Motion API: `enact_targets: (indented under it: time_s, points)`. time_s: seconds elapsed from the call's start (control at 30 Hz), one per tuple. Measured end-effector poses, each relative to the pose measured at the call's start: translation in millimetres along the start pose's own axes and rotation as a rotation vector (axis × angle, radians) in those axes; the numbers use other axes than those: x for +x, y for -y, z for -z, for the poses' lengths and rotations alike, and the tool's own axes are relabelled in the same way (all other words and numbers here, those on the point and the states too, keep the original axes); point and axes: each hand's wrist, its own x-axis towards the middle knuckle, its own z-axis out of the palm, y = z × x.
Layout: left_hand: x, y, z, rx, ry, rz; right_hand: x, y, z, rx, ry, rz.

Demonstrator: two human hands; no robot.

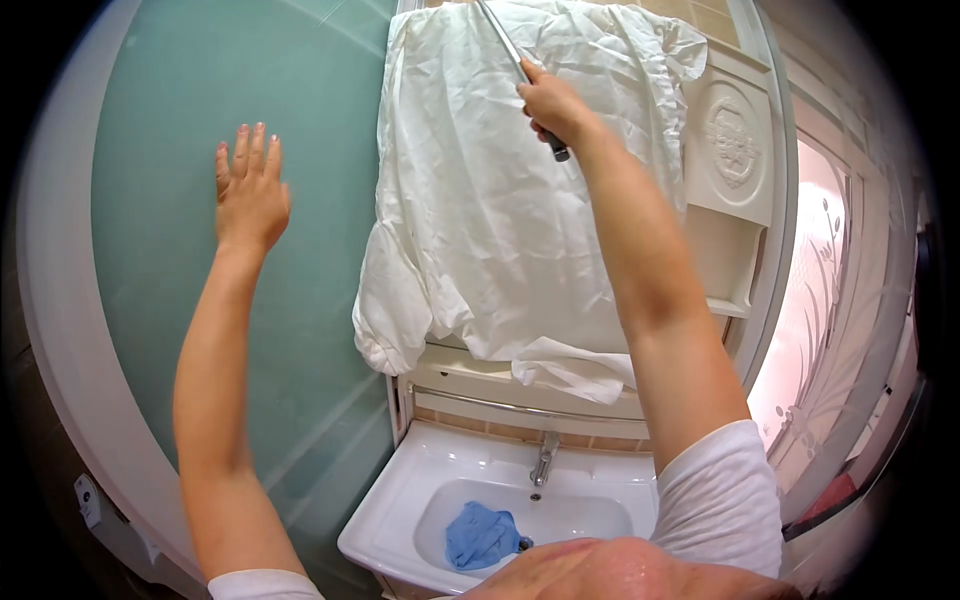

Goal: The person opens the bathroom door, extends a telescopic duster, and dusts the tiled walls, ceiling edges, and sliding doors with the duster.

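Your right hand [553, 108] is clamping the metal rod [507, 42] in front of the white cloth [480, 190], its grip closing near the black end. The rod's long axis is slanting, the far end pointing up and leftward past the cloth's top. Left of the cloth, your left hand [252, 200] is holding its grip open, fingers upward, at the green panel [320, 150].

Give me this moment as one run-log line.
left hand: open, at frosted glass panel | right hand: gripping black-handled metal rod, before white cloth | blue cloth: in washbasin
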Motion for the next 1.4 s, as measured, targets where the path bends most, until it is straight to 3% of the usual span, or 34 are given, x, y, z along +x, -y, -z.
enact_targets:
  time_s: [0.17,0.3,0.33,0.53,0.6,0.67,0.7,0.73,0.83,0.9,1.0,1.2,1.4]
  points:
    - [-3.0,0.2,-16.6,0.116,-0.042,-0.036,10.6,-22.6,-3.0,-0.244,-0.061,0.049]
    - [-3.9,-0.7,-5.9,0.095,0.001,-0.030,28.9,-44.9,61.2,-0.528,-0.128,0.078]
    - [-4.5,0.2,-2.9,0.090,0.005,-0.036,5.1,-27.2,77.6,-0.397,-0.173,0.025]
    - [-3.3,4.8,11.4,-0.357,-0.147,-0.081,-42.5,-30.0,164.6,-0.509,-0.228,-0.030]
    - [-8.7,-10.2,40.5,-1.768,-0.062,0.036,-66.3,-25.2,181.6,-0.496,-0.309,-0.109]
    - [-38.6,-24.8,107.2,-2.016,0.076,-0.218,-83.2,-25.0,197.6,-0.494,-0.334,-0.139]
    - [-47.5,-28.2,125.5,-2.010,0.111,-0.451,-90.2,-23.7,205.3,-0.494,-0.356,-0.164]
    - [-57.9,-34.6,145.1,-1.921,0.016,-0.708,-97.7,-22.1,211.9,-0.500,-0.357,-0.165]
    - [-85.6,-25.6,201.3,-1.717,0.042,-1.014,-115.8,-21.6,231.1,-0.500,-0.424,-0.286]
    - [-97.5,-22.7,220.5,-1.688,0.032,-1.112,-130.4,-16.9,234.1,-0.511,-0.451,-0.301]
    - [-107.8,-18.0,235.4,-1.677,0.018,-1.156,-142.0,-12.4,237.2,-0.497,-0.456,-0.320]
    - [-118.2,-8.2,253.1,-1.691,-0.005,-1.133,-149.7,5.6,193.7,-0.129,-0.380,-0.292]
    - [-128.9,8.8,264.1,-1.681,-0.112,-0.965,-150.9,21.0,134.2,-0.002,-0.234,-0.248]
